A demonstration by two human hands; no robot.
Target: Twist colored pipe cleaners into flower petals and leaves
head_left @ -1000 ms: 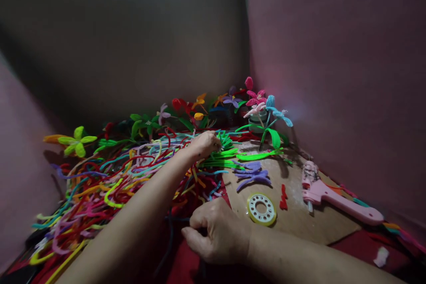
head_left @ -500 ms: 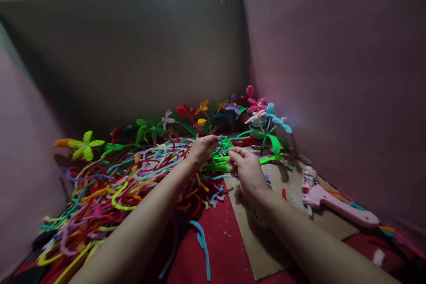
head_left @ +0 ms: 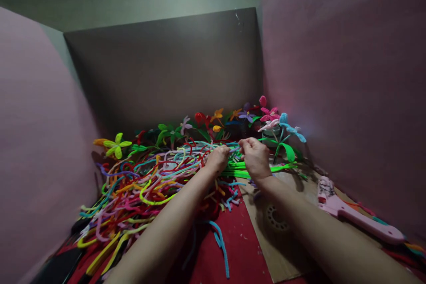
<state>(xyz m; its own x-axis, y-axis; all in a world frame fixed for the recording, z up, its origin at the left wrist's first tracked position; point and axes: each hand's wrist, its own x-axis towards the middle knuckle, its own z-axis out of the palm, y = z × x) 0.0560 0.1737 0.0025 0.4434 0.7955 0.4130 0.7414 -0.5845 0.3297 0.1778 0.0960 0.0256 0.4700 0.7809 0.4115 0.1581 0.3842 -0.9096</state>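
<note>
My left hand (head_left: 218,159) is closed in a pinch at the right edge of a heap of many-coloured pipe cleaners (head_left: 166,182). Just to its right, my right hand (head_left: 256,159) is pinched too, with its fingertips raised. A thin purple pipe cleaner (head_left: 234,150) spans the small gap between both sets of fingertips. Beneath and behind the hands lie several bright green pipe cleaners (head_left: 236,173) in a bundle. Part of the purple piece is hidden inside the fingers.
Pipe-cleaner flowers stand along the back, including a light blue flower (head_left: 294,132) and a yellow-green flower (head_left: 117,145). A pink glue gun (head_left: 362,222) lies at right by the cardboard (head_left: 266,248). A holed disc (head_left: 277,217) and a bent blue pipe cleaner (head_left: 219,239) are nearer.
My right hand has risen to the level of my left, and the purple pipe cleaner now shows between them. The view has tilted up and turned left, shifting everything right and down.
</note>
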